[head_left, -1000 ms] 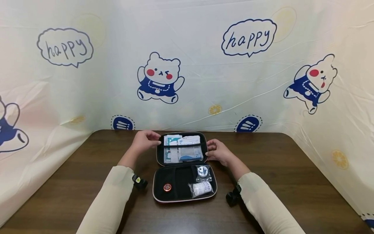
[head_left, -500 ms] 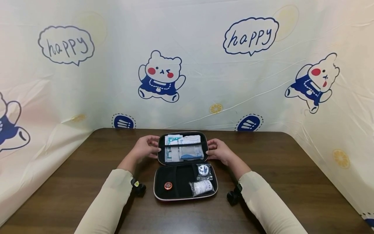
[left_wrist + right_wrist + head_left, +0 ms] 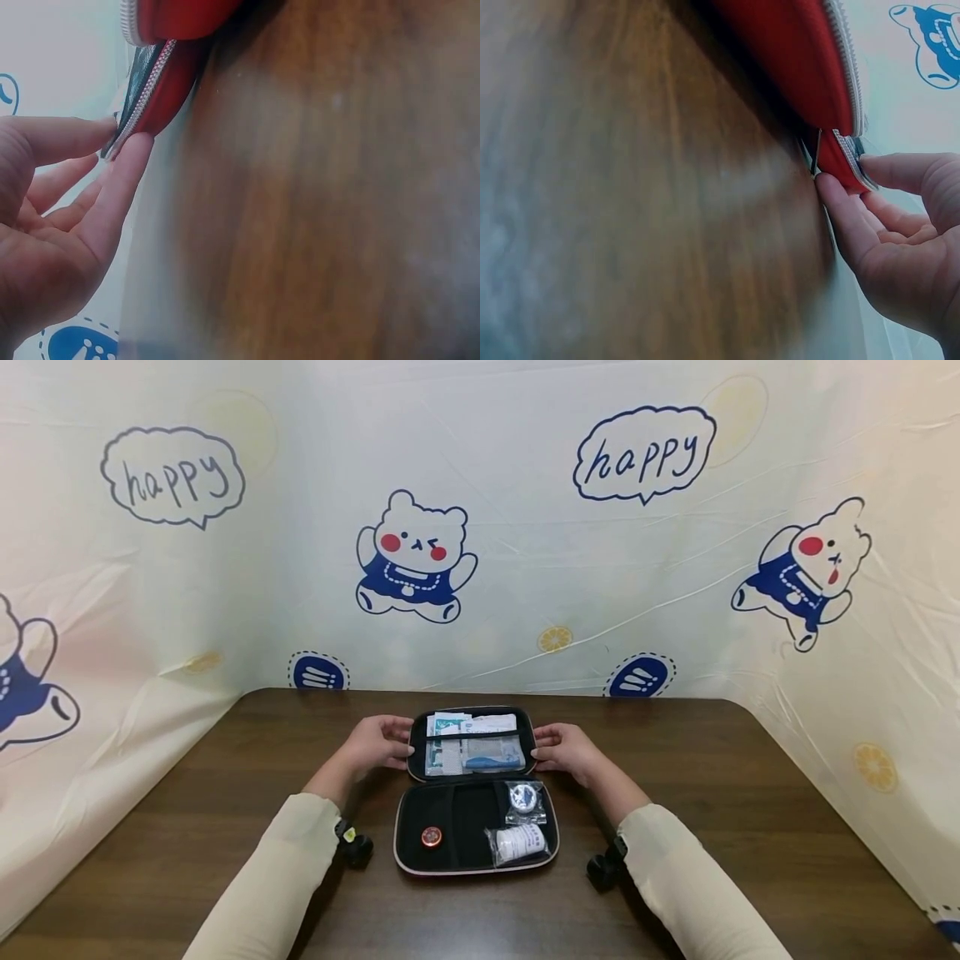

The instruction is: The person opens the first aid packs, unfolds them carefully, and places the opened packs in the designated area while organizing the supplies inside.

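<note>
A small zippered case lies unfolded at mid-table in the head view, its black-lined lid (image 3: 417, 762) on the far side and its base (image 3: 472, 827) nearer. My left hand (image 3: 371, 745) pinches the lid's left edge between thumb and fingers. At the opposite edge my right hand (image 3: 566, 750) pinches the lid likewise. Both wrist views show the red outer shell (image 3: 169, 101) and silver zipper teeth (image 3: 845, 56). An elastic strap (image 3: 480, 734) holds flat packets (image 3: 491, 753) in the lid. The base holds a small orange-red round item (image 3: 431, 837), a bagged round item (image 3: 522, 796) and a white bagged roll (image 3: 519, 842).
The case stands on a dark brown wooden table (image 3: 720, 827). Behind and at both sides hangs a pale cloth (image 3: 510, 568) printed with bears. Black wrist cameras (image 3: 357, 850) hang under both forearms.
My left hand has slid down from the lid's upper left corner to its left side. The lid's far edge has sunk a little, with both hands on it.
</note>
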Demonstrator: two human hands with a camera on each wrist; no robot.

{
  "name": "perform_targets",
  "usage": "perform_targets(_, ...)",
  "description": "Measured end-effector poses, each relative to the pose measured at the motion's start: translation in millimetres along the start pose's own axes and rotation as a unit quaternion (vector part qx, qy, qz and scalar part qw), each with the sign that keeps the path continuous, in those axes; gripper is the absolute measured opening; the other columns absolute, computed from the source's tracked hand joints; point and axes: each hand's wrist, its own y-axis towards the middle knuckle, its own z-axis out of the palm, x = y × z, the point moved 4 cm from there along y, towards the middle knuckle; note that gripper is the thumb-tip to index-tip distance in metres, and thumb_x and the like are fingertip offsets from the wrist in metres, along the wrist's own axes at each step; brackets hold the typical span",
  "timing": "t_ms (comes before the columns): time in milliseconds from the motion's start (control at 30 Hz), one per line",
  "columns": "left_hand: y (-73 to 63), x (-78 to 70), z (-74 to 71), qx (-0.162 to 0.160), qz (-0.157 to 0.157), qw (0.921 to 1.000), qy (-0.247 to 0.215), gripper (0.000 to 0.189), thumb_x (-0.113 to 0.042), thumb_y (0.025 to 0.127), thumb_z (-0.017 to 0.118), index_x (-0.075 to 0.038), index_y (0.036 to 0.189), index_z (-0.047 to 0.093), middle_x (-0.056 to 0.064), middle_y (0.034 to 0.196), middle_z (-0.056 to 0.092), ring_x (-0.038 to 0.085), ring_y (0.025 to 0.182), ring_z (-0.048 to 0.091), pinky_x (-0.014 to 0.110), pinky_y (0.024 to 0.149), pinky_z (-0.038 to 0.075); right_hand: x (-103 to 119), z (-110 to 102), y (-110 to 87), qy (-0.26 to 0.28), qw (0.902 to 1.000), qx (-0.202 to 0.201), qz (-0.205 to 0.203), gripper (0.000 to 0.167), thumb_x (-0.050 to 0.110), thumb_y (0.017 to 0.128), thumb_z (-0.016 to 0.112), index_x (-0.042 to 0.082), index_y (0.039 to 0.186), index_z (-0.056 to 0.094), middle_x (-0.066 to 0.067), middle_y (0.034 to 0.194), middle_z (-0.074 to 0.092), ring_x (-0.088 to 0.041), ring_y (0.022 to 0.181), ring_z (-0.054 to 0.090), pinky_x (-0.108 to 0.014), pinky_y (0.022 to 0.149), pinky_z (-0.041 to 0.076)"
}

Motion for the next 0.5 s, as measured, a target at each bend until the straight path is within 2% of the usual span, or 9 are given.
perform_targets(267, -10.0, 1.3, -1.4, 0.022, 0.001, 0.9997, 0.007, 0.053, 0.003, 0.087, 0.069, -0.002, 0.137, 0.051, 0.022, 0.129, 0.055, 0.03, 0.1, 0.063, 0.037, 0.077, 0.058, 2, -3, -8.5, 0.022, 0.9995, 0.021, -0.007, 0.044, -0.012, 0.089, 0.059, -0.013, 0.131, 0.047, -0.028, 0.118, 0.058, -0.023, 0.093, 0.065, -0.039, 0.083, 0.057)
perform_targets(500, -22.3, 0.1, -5.3, 0.034, 0.007, 0.9993, 0.013, 0.053, 0.0, 0.086, 0.071, 0.0, 0.135, 0.052, 0.021, 0.126, 0.055, 0.026, 0.094, 0.065, 0.037, 0.078, 0.058, 3, -5, -14.2, 0.005, 0.9999, 0.016, -0.001, 0.043, -0.01, 0.089, 0.062, -0.011, 0.13, 0.049, -0.026, 0.117, 0.059, -0.022, 0.091, 0.065, -0.039, 0.081, 0.057)
